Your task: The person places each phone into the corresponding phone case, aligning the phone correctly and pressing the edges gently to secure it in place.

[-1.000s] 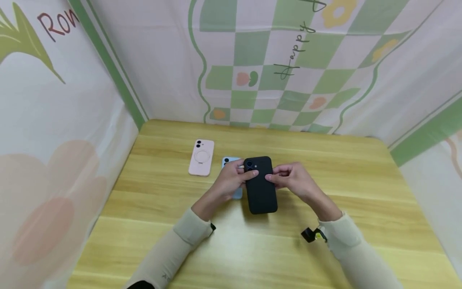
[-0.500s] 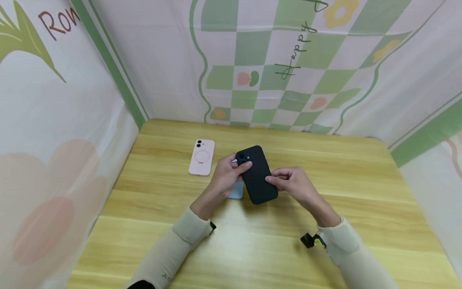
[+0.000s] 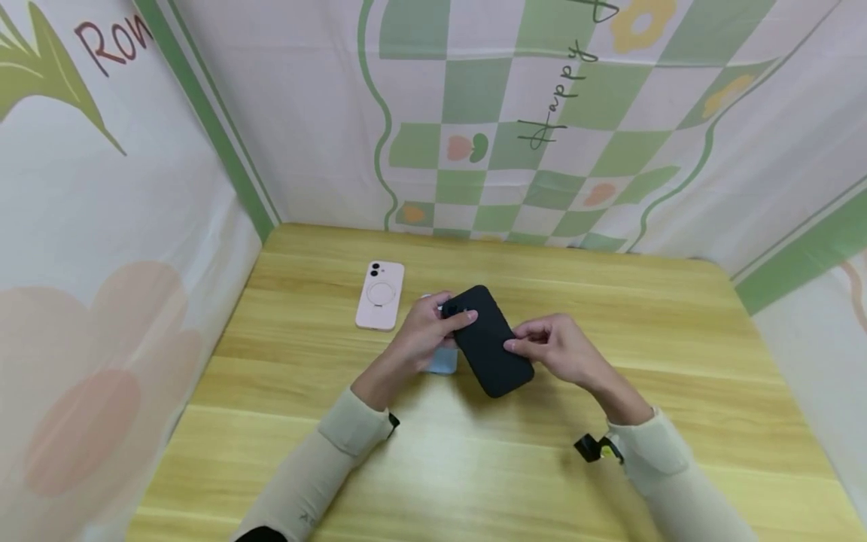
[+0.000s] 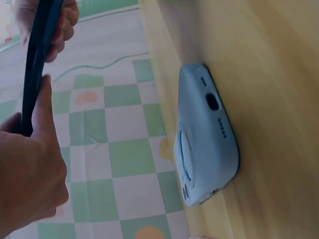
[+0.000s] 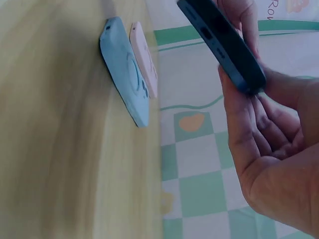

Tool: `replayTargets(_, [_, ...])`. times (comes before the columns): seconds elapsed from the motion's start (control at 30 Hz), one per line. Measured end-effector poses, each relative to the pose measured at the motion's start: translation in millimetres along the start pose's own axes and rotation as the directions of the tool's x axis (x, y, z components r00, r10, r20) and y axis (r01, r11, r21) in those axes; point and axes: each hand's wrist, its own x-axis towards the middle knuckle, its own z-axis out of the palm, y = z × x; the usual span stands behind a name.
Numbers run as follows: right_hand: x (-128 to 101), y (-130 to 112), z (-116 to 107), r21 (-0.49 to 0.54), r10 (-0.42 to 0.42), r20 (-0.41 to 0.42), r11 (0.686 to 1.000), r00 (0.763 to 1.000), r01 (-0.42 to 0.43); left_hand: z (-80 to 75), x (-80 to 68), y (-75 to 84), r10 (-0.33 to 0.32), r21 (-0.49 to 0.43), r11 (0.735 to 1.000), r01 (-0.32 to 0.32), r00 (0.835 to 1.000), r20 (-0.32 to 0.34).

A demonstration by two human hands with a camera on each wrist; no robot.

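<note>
Gripping black matte phone case [image 3: 489, 340]: left hand [image 3: 425, 335] and right hand [image 3: 557, 348] pinch opposite edges; backdrop lettering [image 3: 559, 90] reads "Happy".

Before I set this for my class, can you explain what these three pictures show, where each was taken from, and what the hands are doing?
There is no machine here: a person works with two bare hands. The wide picture comes from a camera on the person's head, looking down at a wooden table. The other two come from small cameras on each wrist, so they look sideways and very close.

The left hand and the right hand together hold a black phone case lifted above the table. A light blue phone case lies flat on the table under the left hand, and a pink phone case lies further left.
</note>
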Motion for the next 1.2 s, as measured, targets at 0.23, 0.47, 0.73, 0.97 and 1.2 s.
replayTargets(0.23, [0, -8, -11, -0.132, -0.144, 0.197, 0.976, 0.970, 0.172, -3.0, -1.1, -0.7, -0.068, 0.196, 0.980, 0.031, 0.981, 0.183])
replayTargets(0.47, [1, -17, -14, -0.203, -0.155, 0.192, 0.960, 0.969, 0.194, -1.6, -5.1, -2.1, 0.008, 0.292, 0.954, -0.062, 0.983, 0.183])
replayTargets(0.73, [-2, -13, -20, -0.123, 0.024, -0.049, 0.992, 0.999, -0.030, -0.7, -7.2, -0.8, 0.104, 0.141, 0.983, -0.115, 0.991, 0.079])
replayTargets(0.97, [-2, -1, -23, 0.159, 0.192, -0.077, 0.971, 0.978, -0.178, -2.1, -9.0, -0.1, 0.138, 0.082, 0.987, -0.137, 0.990, 0.001])
replayTargets(1.2, [-2, 2, -21, 0.207, 0.203, -0.099, 0.962, 0.974, -0.179, -2.3, -8.9, -2.6, 0.148, 0.060, 0.987, -0.147, 0.989, -0.014])
